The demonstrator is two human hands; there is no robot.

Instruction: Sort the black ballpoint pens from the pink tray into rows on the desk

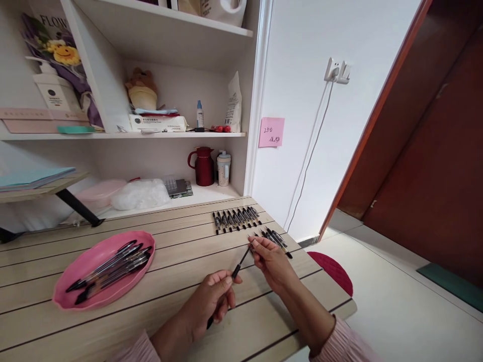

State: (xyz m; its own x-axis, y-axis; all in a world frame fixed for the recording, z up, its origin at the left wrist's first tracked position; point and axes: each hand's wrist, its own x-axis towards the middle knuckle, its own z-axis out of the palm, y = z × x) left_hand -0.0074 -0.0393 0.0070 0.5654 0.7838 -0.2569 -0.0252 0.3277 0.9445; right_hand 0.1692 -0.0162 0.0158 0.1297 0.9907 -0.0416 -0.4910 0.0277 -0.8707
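Note:
My left hand [211,301] is closed around the barrel of a black pen [237,269] that slants up to the right over the wooden table [169,291]. My right hand [269,259] pinches the pen's upper tip between thumb and fingers. Just beyond my right hand lie a few loose pen parts [277,239]. Further back a neat row of several pen caps [236,218] is lined up on the table. At the left, a pink oval tray [71,294] holds several black pens [113,266].
White shelves [158,133] behind the table carry a red jug [204,166], a cup, bottles and packets. A pink sticky note [270,131] hangs on the wall. A red cushion [334,269] lies on the floor beside the table's right edge.

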